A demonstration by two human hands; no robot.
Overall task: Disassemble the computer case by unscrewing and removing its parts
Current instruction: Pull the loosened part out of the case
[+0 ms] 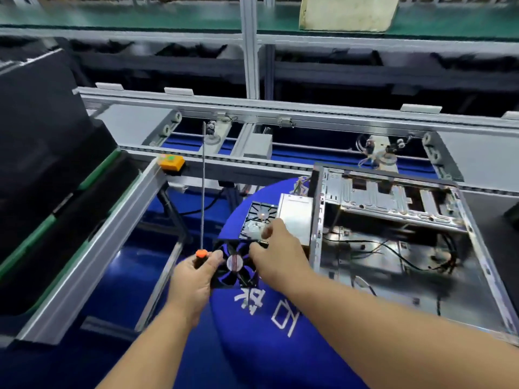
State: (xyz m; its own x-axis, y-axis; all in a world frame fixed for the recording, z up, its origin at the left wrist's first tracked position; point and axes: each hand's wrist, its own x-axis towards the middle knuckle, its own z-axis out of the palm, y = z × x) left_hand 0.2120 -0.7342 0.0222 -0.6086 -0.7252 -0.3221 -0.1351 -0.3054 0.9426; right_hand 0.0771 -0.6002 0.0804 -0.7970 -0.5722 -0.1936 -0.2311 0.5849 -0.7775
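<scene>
A black fan point(237, 263), already out of the opened computer case point(393, 242) on the right, is held to its left; the left hand point(193, 279) grips fan and screwdriver point(202, 192) together; the right hand point(276, 254) pinches the fan's far edge; setting it down seems next, which calls for a spot beside the 2 removed parts.

Computer case point(398, 248) is showing bare stamped sheet metal, bright and glossy, catching glare along its ribs; fan point(236, 265) is looking like black plastic with a satin sheen. Screwdriver point(203, 192) is presenting a thin dull steel shaft and an orange plastic collar; conveyor rails point(252, 108) are reading as matt brushed aluminium.
</scene>
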